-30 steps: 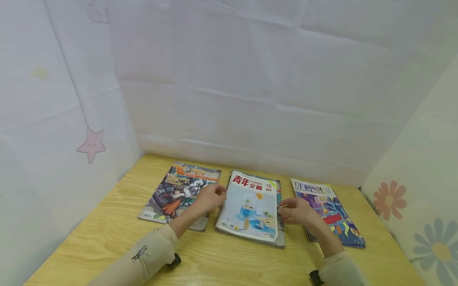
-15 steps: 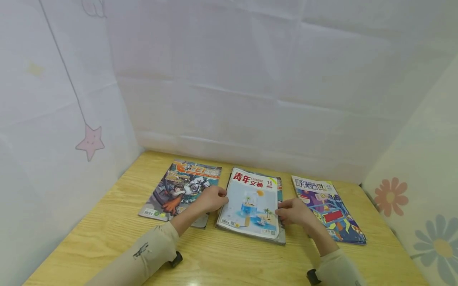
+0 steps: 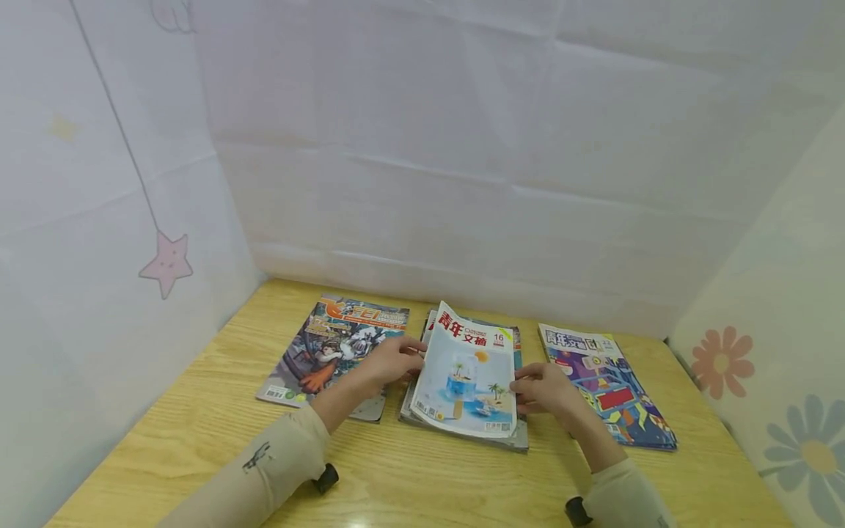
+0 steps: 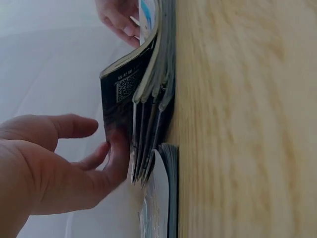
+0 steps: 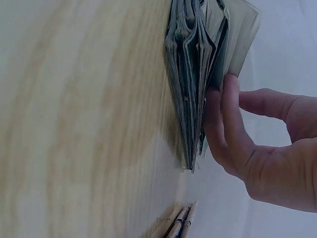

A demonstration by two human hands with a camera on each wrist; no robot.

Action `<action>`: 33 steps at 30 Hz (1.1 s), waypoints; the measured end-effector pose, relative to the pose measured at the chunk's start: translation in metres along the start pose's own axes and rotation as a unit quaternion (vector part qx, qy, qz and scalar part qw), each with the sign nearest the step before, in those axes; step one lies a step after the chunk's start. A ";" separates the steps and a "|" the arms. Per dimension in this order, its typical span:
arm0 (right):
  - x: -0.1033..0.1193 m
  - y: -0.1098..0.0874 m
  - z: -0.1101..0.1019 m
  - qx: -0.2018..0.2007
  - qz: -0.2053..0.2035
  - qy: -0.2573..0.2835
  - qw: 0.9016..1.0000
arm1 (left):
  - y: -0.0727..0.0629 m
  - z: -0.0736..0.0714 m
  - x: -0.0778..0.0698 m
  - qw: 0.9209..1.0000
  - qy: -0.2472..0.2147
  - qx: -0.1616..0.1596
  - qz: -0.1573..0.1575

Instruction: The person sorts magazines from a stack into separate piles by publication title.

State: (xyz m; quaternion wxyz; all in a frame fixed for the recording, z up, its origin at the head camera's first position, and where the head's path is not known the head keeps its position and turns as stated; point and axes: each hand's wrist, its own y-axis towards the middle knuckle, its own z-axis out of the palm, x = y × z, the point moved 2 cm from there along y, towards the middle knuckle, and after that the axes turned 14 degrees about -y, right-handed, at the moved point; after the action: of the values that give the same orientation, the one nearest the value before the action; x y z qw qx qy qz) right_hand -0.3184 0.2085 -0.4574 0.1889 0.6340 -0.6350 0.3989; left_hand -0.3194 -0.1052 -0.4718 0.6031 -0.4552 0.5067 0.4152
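Observation:
A magazine point(image 3: 469, 381) with a blue beach-and-bottle cover lies tilted on the middle pile, its left side raised and curled up. My left hand point(image 3: 392, 361) is at that raised edge. In the left wrist view, fingers of my left hand point(image 4: 64, 168) touch the dark back cover point(image 4: 121, 89) from beneath, while the thumb stands apart from it. At the opposite edge, my right hand point(image 3: 544, 389) pinches the magazine's side. The right wrist view shows the right hand point(image 5: 267, 144) with fingertips under the upper pages and the thumb close over them. Under this magazine lie several others point(image 4: 158, 94).
To the left is a magazine point(image 3: 330, 352) with a comic-style cover. A purple-covered magazine stack point(image 3: 607, 389) lies on the right. The wooden table point(image 3: 409, 484) is bordered by pale cloth walls point(image 3: 462, 183) at the back and both sides.
Both hands have closed in on the top magazine's edges. Its left side has risen from the pile and shifted slightly right, exposing the magazines beneath. The side piles have stayed put.

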 end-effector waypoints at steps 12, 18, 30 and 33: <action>-0.013 0.008 -0.001 0.012 0.012 0.049 0.999 | 0.002 0.002 0.005 0.990 -0.128 0.031 -0.044; -0.011 0.007 -0.001 0.034 0.007 0.074 0.997 | 0.003 0.001 0.005 0.988 -0.150 0.010 -0.038; -0.010 0.008 -0.005 0.059 -0.020 0.101 0.993 | -0.002 0.008 -0.018 0.975 -0.213 0.044 0.034; -0.010 0.008 -0.006 0.072 -0.030 0.104 0.992 | -0.005 0.011 -0.023 0.973 -0.218 0.055 0.045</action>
State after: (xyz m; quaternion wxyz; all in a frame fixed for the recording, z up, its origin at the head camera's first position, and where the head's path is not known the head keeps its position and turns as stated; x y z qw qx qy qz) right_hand -0.3265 0.2184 -0.4630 0.2199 0.6198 -0.5623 0.5014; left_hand -0.3156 -0.0966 -0.4473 0.7039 -0.2966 0.4053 0.5024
